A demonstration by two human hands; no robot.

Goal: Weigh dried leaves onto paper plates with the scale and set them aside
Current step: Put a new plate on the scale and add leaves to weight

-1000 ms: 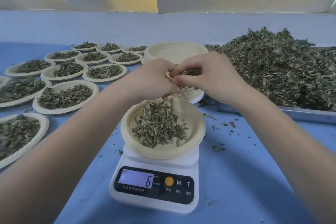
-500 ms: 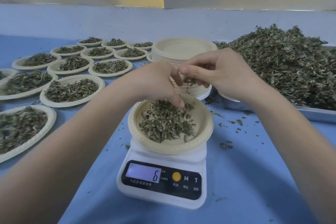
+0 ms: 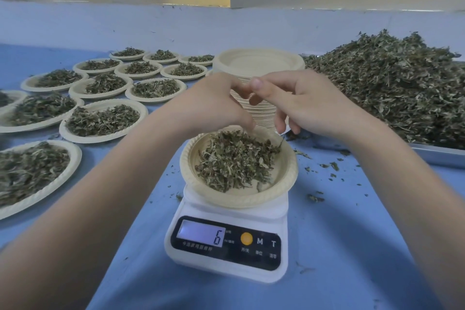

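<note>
Your left hand [image 3: 214,103] and right hand [image 3: 309,106]: fingers loose, gripping nothing, above the plate [image 3: 289,178] so crumbs land on the scale [image 3: 226,241], reading 6.

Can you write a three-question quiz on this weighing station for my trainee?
1. True or false: the scale display reads 6.
2. Which side of the scale holds the filled plates? A) the person's left B) the person's right C) in front of the display
3. Fill in: behind the hands stands a stack of empty ____.

Key: 1 true. 2 A; the big leaf pile on its tray is on the right. 3 plates. Both the left hand and right hand hover over the plate on the scale, fingertips meeting.
</note>
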